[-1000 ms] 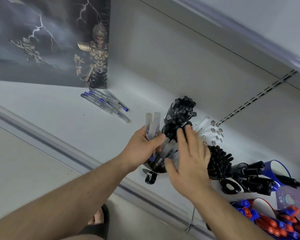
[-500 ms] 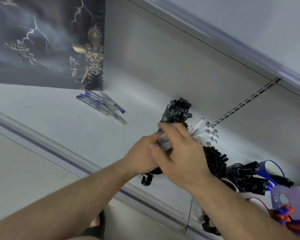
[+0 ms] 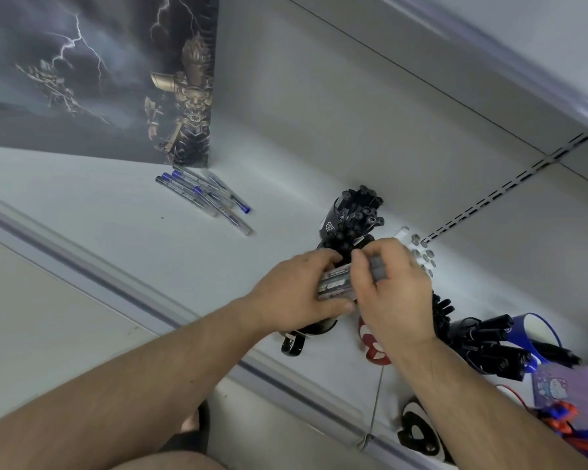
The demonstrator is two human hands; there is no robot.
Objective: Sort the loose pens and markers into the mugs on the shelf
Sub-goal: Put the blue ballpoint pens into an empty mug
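Both hands meet above the front part of the white shelf [image 3: 123, 232], over a black mug [image 3: 294, 344] that stands close to the shelf's front edge, its handle turned toward that edge. The left hand [image 3: 296, 293] is curled round a small bundle of grey-barrelled pens [image 3: 335, 283], thumb below and fingers above; the right hand [image 3: 391, 286] pinches a grey pen cap [image 3: 377, 268] at the bundle's end, fingers bent. A black holder of dark pens [image 3: 353, 215] stands just behind the hands, with white pens [image 3: 418, 245] beside it toward the back wall. Further right, more mugs crowd the shelf, among them a blue mug [image 3: 530, 330] full of black markers. Loose blue-capped pens [image 3: 204, 198] lie well apart on the left, near the back, just before a dark poster [image 3: 92, 72]; the stretch of shelf between them and the hands is bare.
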